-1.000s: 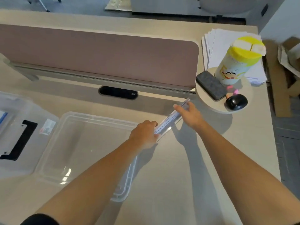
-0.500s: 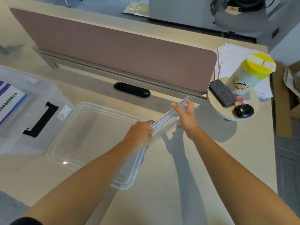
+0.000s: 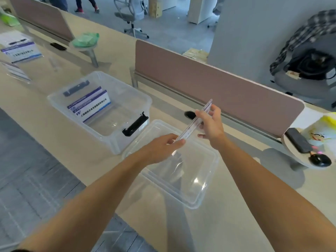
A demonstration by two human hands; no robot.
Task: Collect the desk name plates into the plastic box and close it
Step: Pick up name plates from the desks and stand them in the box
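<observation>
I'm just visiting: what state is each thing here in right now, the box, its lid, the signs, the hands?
plastic box: open.
boxed name plates: leaning inside the box.
lid: off, lying on the desk beside the box.
held name plate: in the air, edge-on above the lid, not yet in the box.
left hand: grips the plate's near end.
right hand: pinches its far end.
far name plates: on the desk, uncollected.

A black mouse (image 3: 321, 160) lies on a round shelf (image 3: 292, 154) near a divider (image 3: 218, 91).

Head view, down over desk (image 3: 236, 224)
</observation>
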